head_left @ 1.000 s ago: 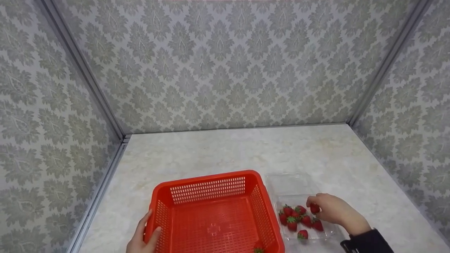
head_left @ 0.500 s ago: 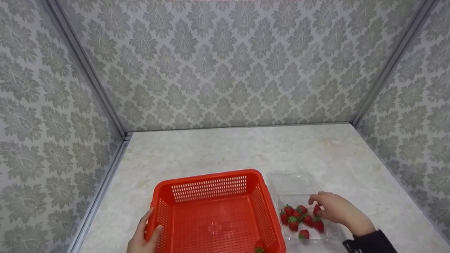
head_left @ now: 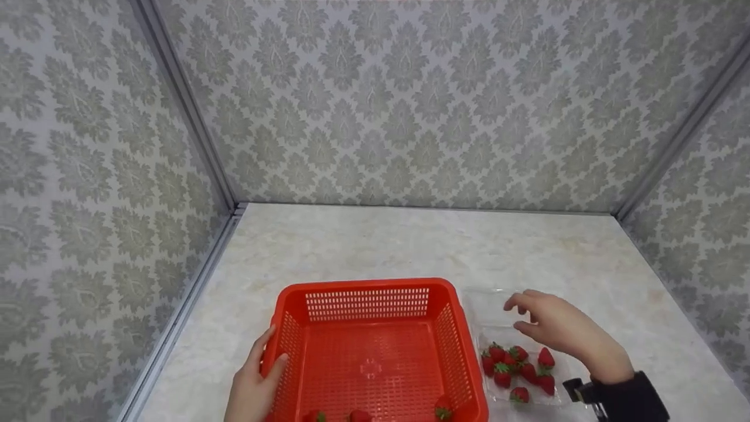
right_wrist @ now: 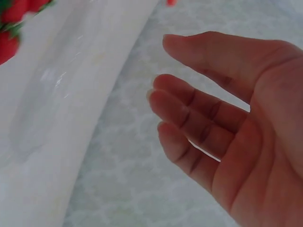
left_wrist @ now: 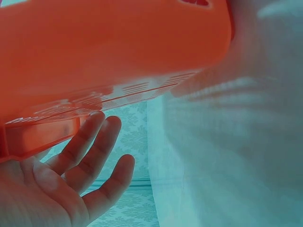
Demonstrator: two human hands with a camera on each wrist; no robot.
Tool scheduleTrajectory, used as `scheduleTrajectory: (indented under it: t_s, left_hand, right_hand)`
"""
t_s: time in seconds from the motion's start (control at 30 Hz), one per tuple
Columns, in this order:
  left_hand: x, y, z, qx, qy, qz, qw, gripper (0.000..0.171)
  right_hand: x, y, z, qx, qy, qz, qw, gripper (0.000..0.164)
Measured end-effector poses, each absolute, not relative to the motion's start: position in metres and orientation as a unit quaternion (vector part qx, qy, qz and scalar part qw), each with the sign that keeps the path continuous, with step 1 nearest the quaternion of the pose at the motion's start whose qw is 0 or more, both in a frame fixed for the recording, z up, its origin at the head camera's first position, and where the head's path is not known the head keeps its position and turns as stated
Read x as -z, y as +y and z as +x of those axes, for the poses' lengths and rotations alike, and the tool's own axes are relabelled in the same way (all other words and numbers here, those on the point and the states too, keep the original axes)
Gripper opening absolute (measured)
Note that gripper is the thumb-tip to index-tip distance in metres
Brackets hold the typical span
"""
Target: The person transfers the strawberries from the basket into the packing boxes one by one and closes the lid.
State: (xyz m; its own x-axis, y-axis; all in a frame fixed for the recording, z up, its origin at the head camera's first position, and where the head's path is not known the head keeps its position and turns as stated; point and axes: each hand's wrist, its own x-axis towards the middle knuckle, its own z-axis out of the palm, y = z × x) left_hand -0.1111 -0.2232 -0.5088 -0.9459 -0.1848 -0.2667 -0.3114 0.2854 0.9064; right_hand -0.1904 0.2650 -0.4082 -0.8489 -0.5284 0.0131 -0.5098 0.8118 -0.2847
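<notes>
A red plastic basket (head_left: 375,285) with slotted walls stands at the front of the table. My left hand (head_left: 255,381) holds its left wall, thumb inside and fingers outside; in the left wrist view those fingers spread beside the basket wall (left_wrist: 118,47). To the basket's right, several strawberries (head_left: 510,370) are grouped in a clear plastic clamshell box (head_left: 489,305) with its lid folded back. My right hand (head_left: 562,328) hovers over the box, holding nothing, thumb and fingers apart in the right wrist view. One strawberry (head_left: 545,357) lies at the group's right side.
Near the basket's front edge lie a strawberry (head_left: 443,408) at right, another strawberry (head_left: 358,415) at middle and a third strawberry (head_left: 316,416) at left, partly cut off. Patterned walls (head_left: 375,117) enclose the pale table (head_left: 363,246) at the back and sides.
My right hand has let go of the strawberry, which lies in the box, and has lifted away from it. My left hand stays on the basket. The head view has shifted, showing more strawberries in the basket.
</notes>
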Motion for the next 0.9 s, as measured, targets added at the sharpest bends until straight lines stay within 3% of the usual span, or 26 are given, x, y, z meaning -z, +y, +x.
scheduleTrajectory:
  t_s: [0.23,0.43,0.67,0.9]
  left_hand:
    - [0.509,-0.222,-0.116,-0.586,0.794,-0.153,0.060,0.076]
    - [0.512,-0.225,-0.113,-0.587,0.793,-0.156,0.056,0.076]
    - [0.513,-0.225,-0.111,-0.577,0.802,-0.149,0.046,0.080]
    - [0.511,-0.225,-0.111,-0.567,0.807,-0.154,0.051,0.069]
  right_hand:
    - [0.394,0.194,-0.192,0.136,0.920,-0.366,0.030,0.025]
    - [0.399,0.118,-0.185,0.082,0.876,-0.471,0.061,0.030]
    - [0.420,0.055,-0.173,0.050,0.815,-0.561,0.137,0.038]
    - [0.451,0.020,-0.164,0.030,0.764,-0.624,0.162,0.036]
